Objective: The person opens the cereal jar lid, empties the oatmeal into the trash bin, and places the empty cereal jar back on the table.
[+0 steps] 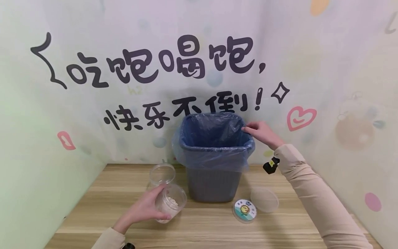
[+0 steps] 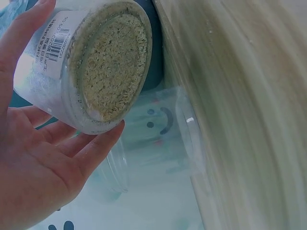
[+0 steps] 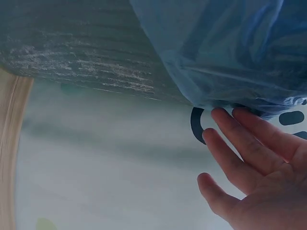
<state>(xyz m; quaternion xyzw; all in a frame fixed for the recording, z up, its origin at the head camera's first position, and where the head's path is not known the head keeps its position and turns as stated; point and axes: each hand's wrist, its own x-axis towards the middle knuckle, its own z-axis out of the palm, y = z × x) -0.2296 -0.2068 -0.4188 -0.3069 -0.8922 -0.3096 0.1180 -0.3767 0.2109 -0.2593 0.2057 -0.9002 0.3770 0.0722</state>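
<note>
My left hand (image 1: 146,207) grips a clear plastic jar (image 1: 174,209) of pale flakes, tilted, above the table's left side. The left wrist view shows the jar's base (image 2: 115,67) covered inside by flakes, and a white barcode label (image 2: 55,43) on its side. My right hand (image 1: 262,133) holds the right rim of a grey-blue trash bin (image 1: 214,185), lined with a blue plastic bag (image 1: 214,159). Seen from the right wrist, its outer fingers (image 3: 240,143) are spread, and the upper fingertips meet the bag's edge; the thumb is hidden there.
A second clear jar (image 1: 162,174) stands behind the left hand. Right of the bin, a round lid with a cartoon print (image 1: 245,210) lies beside a translucent round lid (image 1: 264,199). The wooden table (image 1: 124,183) meets a printed wall (image 1: 140,31) behind the bin.
</note>
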